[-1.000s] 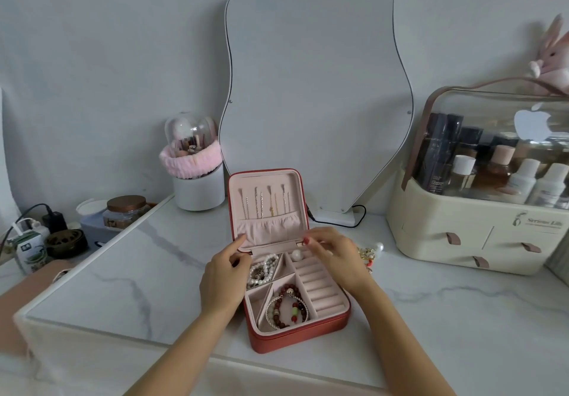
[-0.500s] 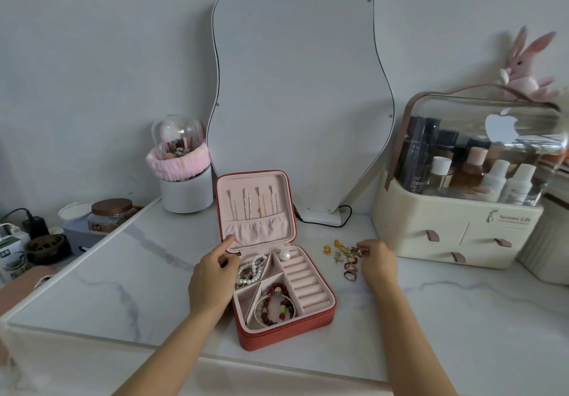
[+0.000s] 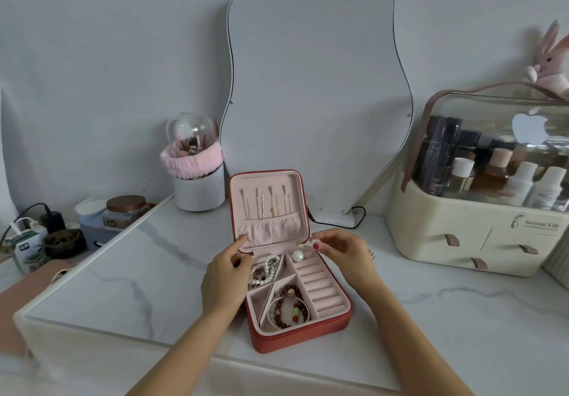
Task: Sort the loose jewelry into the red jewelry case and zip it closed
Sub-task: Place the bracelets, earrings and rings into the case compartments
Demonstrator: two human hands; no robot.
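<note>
**Red case open near the front edge, both hands at its hinge**

Your red jewelry case (image 3: 300,332) lies open on the surface (image 3: 123,288), close to the front edge and about midway along it. Its base is lined in pale pink. The near compartment holds a red beaded bracelet (image 3: 291,306) together with a thin pale bangle; the left compartment holds a pearl strand (image 3: 263,271); the right side is a row of ring rolls (image 3: 320,288), and a single large pearl (image 3: 297,256) sits at their far end.

Your left hand (image 3: 226,281) rests at the case's left side, fingers curled, with the index finger raised against the lower left of the lid. Your right hand (image 3: 345,255) is at the far right corner of the base, thumb and forefinger pinching a small item too tiny to identify.

The lid (image 3: 268,208) stands upright, necklaces hanging into a gathered pocket.

Behind it a wavy mirror (image 3: 311,94) leans on the grey wall. A white brush holder (image 3: 198,189) with a pink band stands towards the far left corner, and a cream cosmetics organiser (image 3: 474,232) with bottles fills the far right, a pink plush rabbit (image 3: 551,63) on top.
</note>
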